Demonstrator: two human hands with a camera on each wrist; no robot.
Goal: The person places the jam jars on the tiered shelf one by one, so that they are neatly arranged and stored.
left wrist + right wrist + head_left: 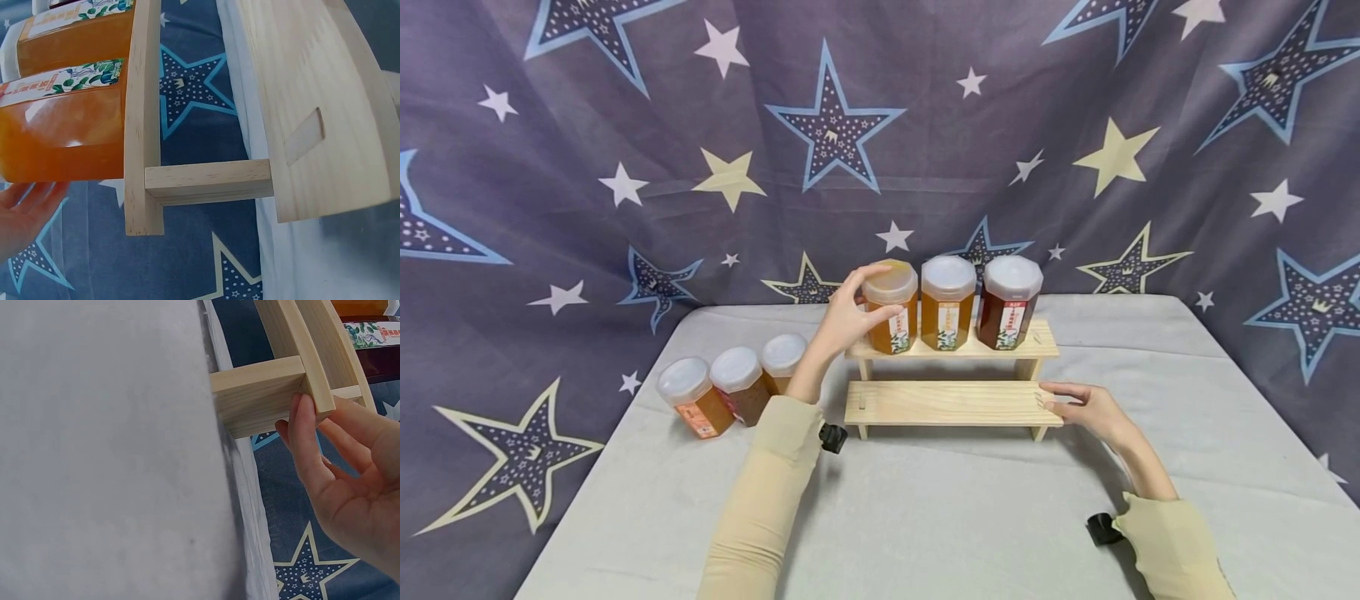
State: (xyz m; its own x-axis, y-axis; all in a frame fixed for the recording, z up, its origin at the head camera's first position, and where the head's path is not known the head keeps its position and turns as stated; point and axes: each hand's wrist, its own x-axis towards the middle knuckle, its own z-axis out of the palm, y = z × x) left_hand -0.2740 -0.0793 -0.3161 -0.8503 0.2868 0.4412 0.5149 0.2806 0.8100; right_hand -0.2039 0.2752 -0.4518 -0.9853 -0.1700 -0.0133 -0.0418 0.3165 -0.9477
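Note:
In the head view my left hand [847, 315] holds the leftmost amber jar [891, 321] on the upper step of a wooden two-step rack [951, 403], fingers at its lid and thumb across the front. The same jar [69, 134] lies sideways in the left wrist view, with fingertips [56, 190] against its side. Beside it stand another amber jar [947, 312] and a dark red jar [1006, 312], both with whitish lids. My right hand [1097, 412] pinches the right end of the lower step, its thumb and fingers on opposite faces of the board [312, 375].
Left of the rack, three more lidded jars stand on the pale cloth-covered table [955, 517]: an orange one [703, 412], a dark one [747, 402] and an amber one [777, 383], partly behind the left forearm. A star-patterned curtain [925, 167] hangs behind the table.

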